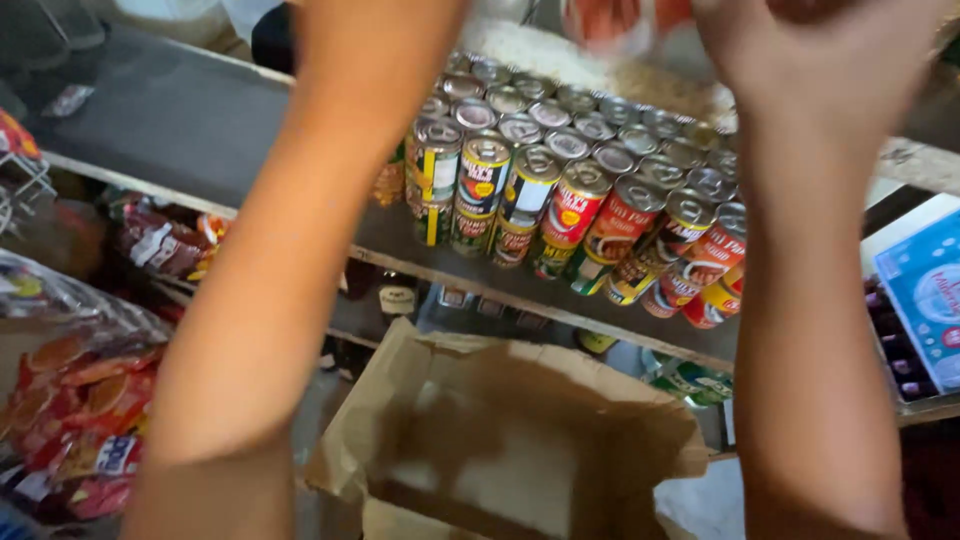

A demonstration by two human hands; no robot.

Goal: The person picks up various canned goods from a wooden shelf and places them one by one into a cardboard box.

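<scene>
Both my arms are raised toward the top of the view. My left forearm [300, 230] runs out of the top edge, so that hand is hidden. My right hand [830, 50] shows only its lower part at the top right, blurred, its fingers cut off. Just left of it is a blurred red and white packet [620, 20]; I cannot tell whether the hand grips it. Between my arms, rows of tin cans [560, 190] with red, yellow and green labels stand stacked two high on a dark shelf [200, 130].
An open brown cardboard box [520, 440] sits below the shelf, its flaps up. Red snack packets [80, 410] hang in plastic at the left. A blue pack [925, 290] stands at the right edge. Bottles and jars [400, 295] sit on a lower shelf.
</scene>
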